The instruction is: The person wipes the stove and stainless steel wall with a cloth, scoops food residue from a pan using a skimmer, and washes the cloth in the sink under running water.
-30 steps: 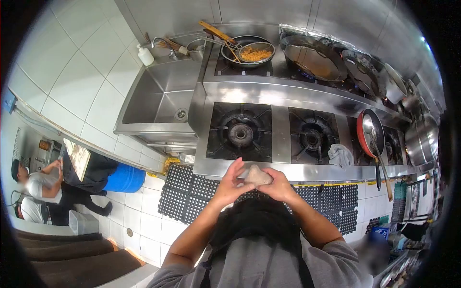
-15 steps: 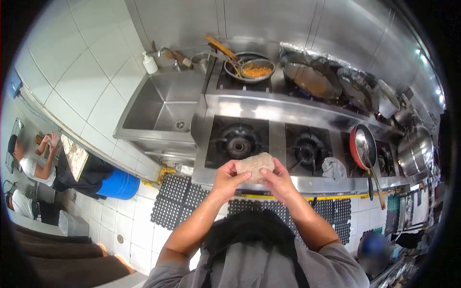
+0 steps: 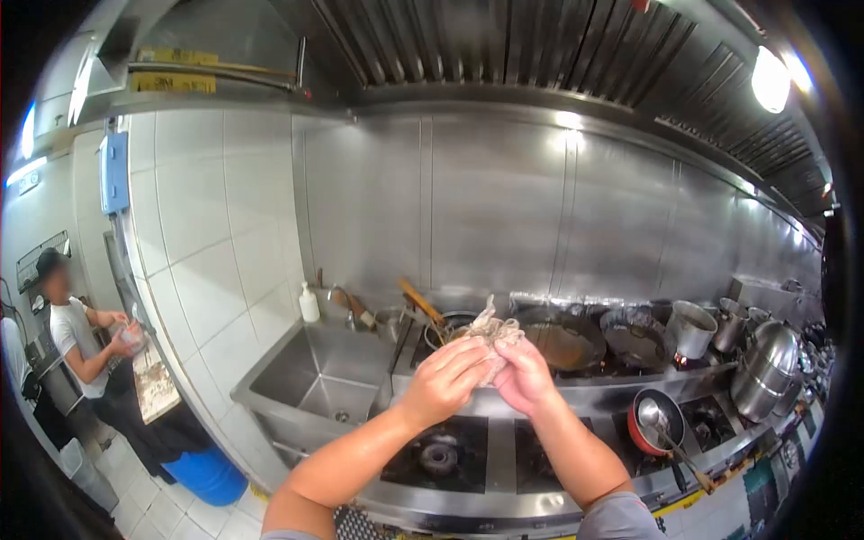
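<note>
A crumpled greyish cloth (image 3: 490, 326) is bunched between both hands, raised above the front burners. My left hand (image 3: 448, 378) has its fingers wrapped against the cloth's left side. On the right side, my right hand (image 3: 526, 373) grips the cloth with thumb and fingers. The hands are close together, and the cloth sticks up above the fingertips. Behind them, partly covered, is a pan with wooden-handled tools (image 3: 421, 301) over it.
A steel sink (image 3: 315, 373) lies to the left, with a white bottle (image 3: 309, 304) behind. Large pans (image 3: 562, 342) and pots (image 3: 691, 331) line the back stove. A red pan (image 3: 646, 430) with a ladle rests front right. A person (image 3: 83, 337) stands far left.
The view has tilted up, showing the hood. Both hands have risen from the stove's front edge to in front of the back row, and the cloth has gone from a compact bundle to loose, upright folds.
</note>
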`<state>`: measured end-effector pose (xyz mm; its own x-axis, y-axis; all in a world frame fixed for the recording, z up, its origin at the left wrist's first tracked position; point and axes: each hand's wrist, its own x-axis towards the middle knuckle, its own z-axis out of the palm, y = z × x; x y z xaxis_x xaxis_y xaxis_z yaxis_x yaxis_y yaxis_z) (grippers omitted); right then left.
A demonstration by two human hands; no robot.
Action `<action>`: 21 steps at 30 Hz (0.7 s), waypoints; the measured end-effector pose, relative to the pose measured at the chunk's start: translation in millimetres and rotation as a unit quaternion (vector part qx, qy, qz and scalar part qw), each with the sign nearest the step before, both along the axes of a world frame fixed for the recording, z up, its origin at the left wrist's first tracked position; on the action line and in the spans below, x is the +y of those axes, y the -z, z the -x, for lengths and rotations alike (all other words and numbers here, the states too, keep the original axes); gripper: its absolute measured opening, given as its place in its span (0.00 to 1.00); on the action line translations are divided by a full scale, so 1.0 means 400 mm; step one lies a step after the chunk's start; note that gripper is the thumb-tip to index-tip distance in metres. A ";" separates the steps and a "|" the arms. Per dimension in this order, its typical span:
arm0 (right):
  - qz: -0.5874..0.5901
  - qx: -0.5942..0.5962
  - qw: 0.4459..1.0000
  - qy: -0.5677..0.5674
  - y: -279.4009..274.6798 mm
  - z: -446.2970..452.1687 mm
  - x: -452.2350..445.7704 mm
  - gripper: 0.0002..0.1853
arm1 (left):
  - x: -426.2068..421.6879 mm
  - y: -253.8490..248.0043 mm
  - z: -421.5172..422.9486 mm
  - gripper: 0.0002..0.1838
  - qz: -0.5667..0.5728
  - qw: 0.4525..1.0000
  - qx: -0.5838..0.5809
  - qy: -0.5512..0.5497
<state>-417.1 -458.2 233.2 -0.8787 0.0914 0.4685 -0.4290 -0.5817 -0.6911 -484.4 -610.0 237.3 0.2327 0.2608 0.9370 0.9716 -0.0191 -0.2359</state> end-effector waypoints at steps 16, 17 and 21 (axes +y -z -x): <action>-0.179 0.341 0.888 0.251 -0.758 -0.136 -0.061 0.17 | 0.020 -0.700 -0.110 0.23 -0.045 0.846 -0.324 0.420; -0.201 0.363 0.873 0.256 -0.804 -0.142 -0.050 0.17 | 0.011 -0.745 -0.134 0.25 -0.048 0.845 -0.317 0.428; -0.237 0.343 0.890 0.184 -0.930 -0.171 -0.014 0.16 | -0.010 -0.888 -0.173 0.20 -0.053 0.828 -0.328 0.452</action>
<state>-348.6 -463.9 605.2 -0.3230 -0.0369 0.9457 -0.9456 -0.0278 -0.3241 -415.2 -614.2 592.6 -0.2803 0.1670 0.9453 0.4909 -0.8213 0.2907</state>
